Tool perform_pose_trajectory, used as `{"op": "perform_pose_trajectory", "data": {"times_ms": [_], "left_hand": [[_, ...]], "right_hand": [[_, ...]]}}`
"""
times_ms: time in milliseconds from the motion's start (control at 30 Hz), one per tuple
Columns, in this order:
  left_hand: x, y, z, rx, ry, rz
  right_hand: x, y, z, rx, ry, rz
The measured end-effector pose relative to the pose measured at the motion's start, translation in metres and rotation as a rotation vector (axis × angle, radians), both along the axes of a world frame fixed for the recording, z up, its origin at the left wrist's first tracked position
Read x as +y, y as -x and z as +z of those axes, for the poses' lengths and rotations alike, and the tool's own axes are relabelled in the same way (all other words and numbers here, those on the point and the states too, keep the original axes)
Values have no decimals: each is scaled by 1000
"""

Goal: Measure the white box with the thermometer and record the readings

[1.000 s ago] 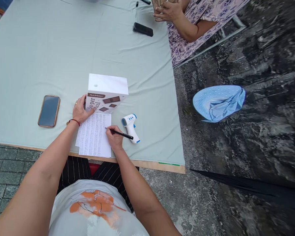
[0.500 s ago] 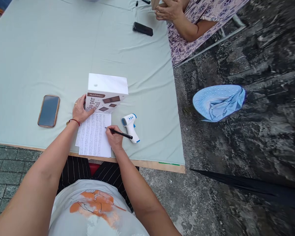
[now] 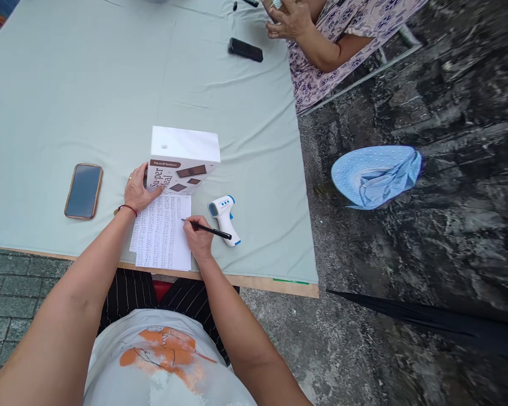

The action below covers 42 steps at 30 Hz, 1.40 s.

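A white box with brown print (image 3: 184, 169) stands upright on the table. My left hand (image 3: 139, 190) grips its lower left corner, thumb across the front and fingers at the side. In front of the box lie sheets of paper (image 3: 161, 237) covered with rows of small handwriting. My right hand (image 3: 199, 241) rests on the paper's right edge and is closed around a black pen (image 3: 214, 229). The pen's tip is at the written rows; whether it touches the paper I cannot tell. A white and blue infrared thermometer (image 3: 224, 217) lies just right of that hand.
A phone (image 3: 83, 192) lies at the left on the pale green tablecloth (image 3: 88, 84). A black case (image 3: 245, 49) lies farther back. Another person's hand (image 3: 291, 21) is at the table's far right. On the ground beyond the right edge is a blue hat (image 3: 376, 176).
My right hand and the pen have shifted very slightly to the right. The other person's hand and the object in it have moved a little. My left hand and the box stay put.
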<state>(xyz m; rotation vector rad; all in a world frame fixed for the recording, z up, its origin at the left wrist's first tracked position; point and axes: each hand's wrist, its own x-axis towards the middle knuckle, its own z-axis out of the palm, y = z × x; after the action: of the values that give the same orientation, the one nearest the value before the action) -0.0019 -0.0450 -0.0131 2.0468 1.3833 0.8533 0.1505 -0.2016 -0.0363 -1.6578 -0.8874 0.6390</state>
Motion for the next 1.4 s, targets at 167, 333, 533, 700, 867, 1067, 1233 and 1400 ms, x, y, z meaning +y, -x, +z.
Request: {"op": "perform_pose_trajectory", "data": {"times_ms": [167,333,533,700,867,1067,1233,1400], "left_hand": [[0,0,1,1,12,-3],[1,0,3,34,23,-28],[2,0,1,17,44,-23],[1,1,0,-55,59,3],[1,3,-1,-113,54,54],[3,6,0,-110,64,60],[3,7,3,-106,47,47],[3,8,3,-113,52,48]], "right_hand": [[1,0,-1,-22,9,-6],[1,-1,-1,-31,16,9],[-1,0,-3,-58,-1,-11],[-6,-14,-5,-301,-128,54],[-3,-36,-12,-582,-114,273],[3,-45,-7,-780,-50,433],[-11,-76,-8,-723,45,15],[-21,-105,-17,-498,324,-109]]}}
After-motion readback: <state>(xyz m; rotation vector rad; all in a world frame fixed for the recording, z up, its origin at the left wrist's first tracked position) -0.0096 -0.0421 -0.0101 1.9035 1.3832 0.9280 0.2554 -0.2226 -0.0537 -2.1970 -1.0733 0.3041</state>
